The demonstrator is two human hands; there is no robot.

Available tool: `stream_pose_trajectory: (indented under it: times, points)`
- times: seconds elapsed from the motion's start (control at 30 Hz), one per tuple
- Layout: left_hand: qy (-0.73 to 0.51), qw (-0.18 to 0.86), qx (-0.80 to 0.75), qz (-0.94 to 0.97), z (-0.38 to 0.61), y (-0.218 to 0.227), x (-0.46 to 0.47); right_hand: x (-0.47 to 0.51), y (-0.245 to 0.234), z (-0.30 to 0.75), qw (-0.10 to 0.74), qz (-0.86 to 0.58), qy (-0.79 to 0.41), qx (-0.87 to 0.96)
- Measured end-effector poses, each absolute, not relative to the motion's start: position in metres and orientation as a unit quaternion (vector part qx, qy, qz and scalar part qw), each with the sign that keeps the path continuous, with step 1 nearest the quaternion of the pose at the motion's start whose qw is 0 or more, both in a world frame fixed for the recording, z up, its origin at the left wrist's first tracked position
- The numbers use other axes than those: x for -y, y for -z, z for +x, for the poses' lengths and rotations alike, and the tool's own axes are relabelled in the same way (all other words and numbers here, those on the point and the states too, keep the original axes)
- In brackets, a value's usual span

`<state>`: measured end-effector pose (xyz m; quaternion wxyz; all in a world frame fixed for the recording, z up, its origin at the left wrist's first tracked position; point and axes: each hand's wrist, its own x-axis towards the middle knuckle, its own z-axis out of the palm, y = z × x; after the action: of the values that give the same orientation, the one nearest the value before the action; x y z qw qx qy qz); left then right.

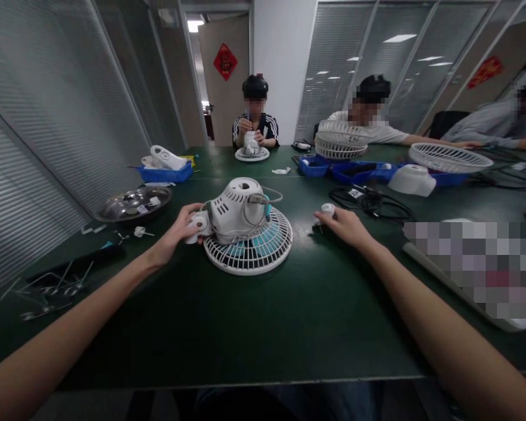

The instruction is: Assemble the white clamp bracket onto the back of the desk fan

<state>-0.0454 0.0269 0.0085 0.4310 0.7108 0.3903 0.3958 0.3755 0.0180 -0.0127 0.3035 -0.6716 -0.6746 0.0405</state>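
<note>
A small white fan [239,213] lies face down on the green table [254,327], its motor housing up, resting on its white grille [249,257] with blue blades showing through. My left hand [182,231] is closed on a white knob-like part [199,225] at the left side of the housing. My right hand [344,225] lies to the right of the fan, fingers closed round a small white cap [328,210] on the table.
A metal dish [134,203] with small parts and a blue tray [164,172] sit at the left. Loose wire clips [48,289] lie near the left edge. Black cable [372,204], blue bins [346,171] and spare grilles [447,156] are at the right. Three people work across the table.
</note>
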Motion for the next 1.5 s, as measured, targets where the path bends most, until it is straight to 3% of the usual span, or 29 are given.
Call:
stream_pose_trajectory:
  times: [0.1,0.3,0.5,0.87,1.1,1.5]
  points:
    - [-0.403,0.445,-0.386,0.700,-0.046,-0.009,-0.027,-0.019,0.017,0.387,0.354,-0.681,-0.075,0.636]
    - [-0.381,0.418,-0.387,0.729,-0.047,-0.007,-0.028,-0.019,0.018,0.380,0.377,-0.693,-0.079,0.609]
    - [-0.381,0.315,-0.423,0.759,-0.043,-0.010,-0.022,-0.017,0.020,0.368,0.348,-0.689,-0.028,0.635]
    - [-0.376,0.297,-0.396,0.783,-0.047,-0.005,-0.024,-0.019,0.018,0.359,0.242,-0.617,-0.013,0.749]
    - [-0.362,0.249,-0.412,0.798,-0.045,-0.011,-0.019,-0.024,0.023,0.364,0.242,-0.589,0.004,0.771]
    - [-0.382,0.271,-0.391,0.792,-0.046,-0.010,-0.020,-0.012,0.005,0.351,0.263,-0.541,0.121,0.789]
